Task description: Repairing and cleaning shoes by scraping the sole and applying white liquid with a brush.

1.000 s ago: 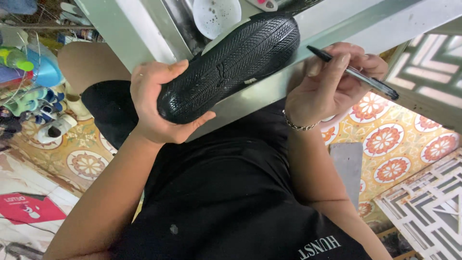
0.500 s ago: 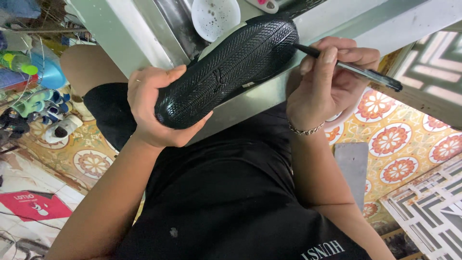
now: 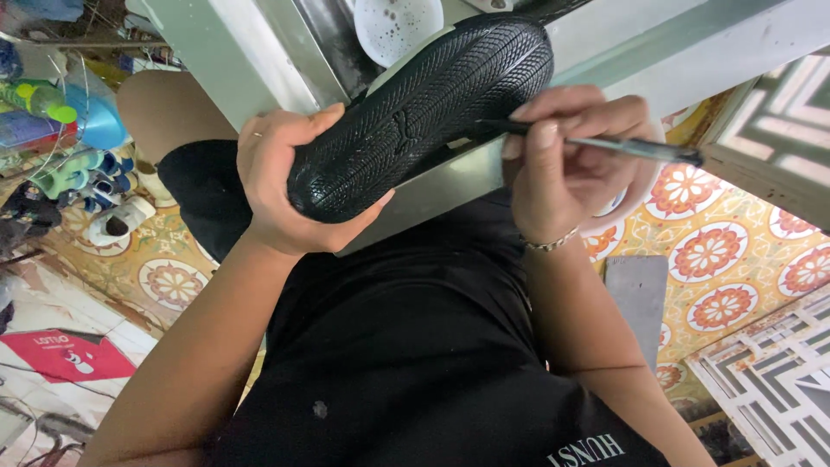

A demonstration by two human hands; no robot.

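My left hand (image 3: 281, 186) grips the heel end of a black shoe (image 3: 424, 104), turned so its ribbed black sole faces me. My right hand (image 3: 571, 164) holds a thin dark brush (image 3: 622, 145) like a pen. Its tip touches the edge of the shoe near the toe end. The shoe sits above my lap, in front of a pale green table edge (image 3: 605, 52). A thin bracelet circles my right wrist.
A white bowl (image 3: 398, 26) sits on the table behind the shoe. Coloured bottles and small containers (image 3: 60, 130) crowd the floor at the left. Patterned floor tiles (image 3: 718, 251) lie at the right, with a white lattice (image 3: 769, 380) at the lower right.
My right hand has moved left and down, bringing the brush tip from beside the toe onto the shoe's edge. The shoe has tilted a little lower in my left hand.
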